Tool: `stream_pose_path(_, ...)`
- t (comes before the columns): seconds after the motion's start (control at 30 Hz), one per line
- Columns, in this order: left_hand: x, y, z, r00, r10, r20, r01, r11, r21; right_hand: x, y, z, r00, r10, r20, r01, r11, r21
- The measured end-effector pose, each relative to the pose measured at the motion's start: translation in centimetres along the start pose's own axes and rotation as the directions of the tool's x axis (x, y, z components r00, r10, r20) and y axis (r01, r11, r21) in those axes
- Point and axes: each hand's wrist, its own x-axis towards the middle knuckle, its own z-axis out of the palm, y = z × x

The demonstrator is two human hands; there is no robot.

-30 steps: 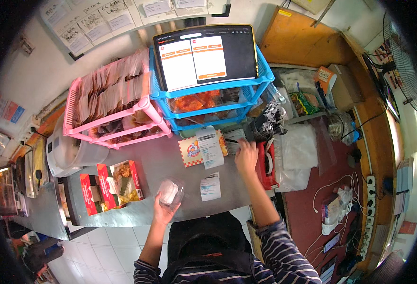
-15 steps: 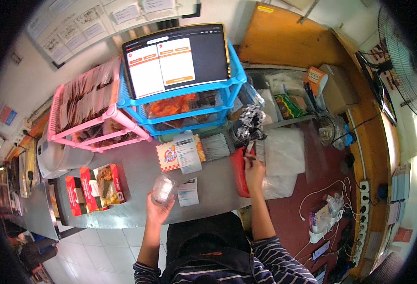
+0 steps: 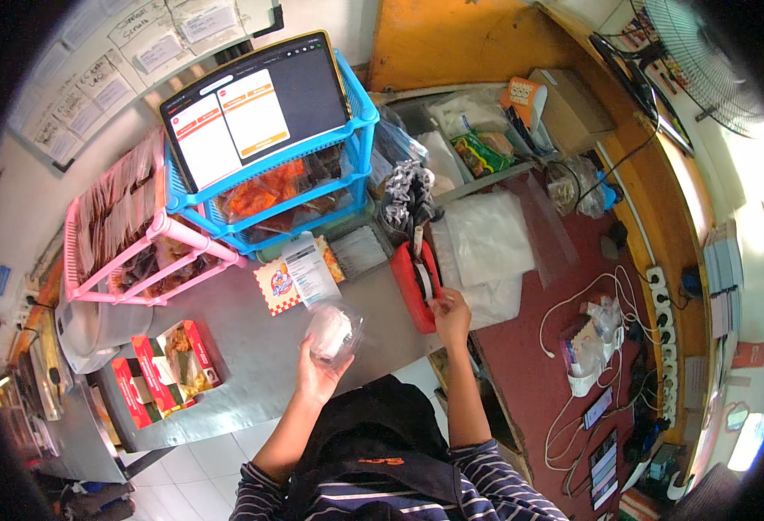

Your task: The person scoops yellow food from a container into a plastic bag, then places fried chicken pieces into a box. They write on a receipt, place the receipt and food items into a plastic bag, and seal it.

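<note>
Evidently, two open red food boxes [image 3: 152,369] stand at the left on the grey counter [image 3: 247,352], well apart from the left hand [image 3: 319,375], whose fingers curl around a clear plastic container [image 3: 337,336] with something white inside, raised near the counter's front edge. Further right, the right hand [image 3: 453,314] bends its fingers at the near end of the red tape dispenser [image 3: 411,291]; whether they pinch tape, I cannot tell.

Left hand [image 3: 318,377] partly hidden behind clear container [image 3: 333,335]; fan [image 3: 703,54] cut by top edge
</note>
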Motion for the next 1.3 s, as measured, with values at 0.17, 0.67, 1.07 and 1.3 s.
stream_pose_path(0.17,-0.9,0.7,0.3,0.999,0.001,0.038,-0.004,0.997,0.072,-4.5,0.6,-4.6,0.947,0.321,0.016,-0.32,0.937,0.141)
stream_pose_path(0.67,-3.5,1.4,-0.8,0.992,0.125,0.008,-0.125,0.992,0.009,-6.0,-9.7,-3.8,0.882,0.05,0.469,-0.183,0.953,0.242)
stream_pose_path(1.07,-9.1,0.5,0.9,0.959,-0.003,0.282,0.083,0.959,-0.272,-12.6,-13.4,5.3,0.928,-0.013,0.373,-0.17,0.875,0.454)
stream_pose_path(1.3,-8.8,-0.3,-0.4,0.918,-0.117,0.38,0.283,0.864,-0.417,-13.1,-10.2,6.9,0.663,0.382,0.644,-0.736,0.489,0.467)
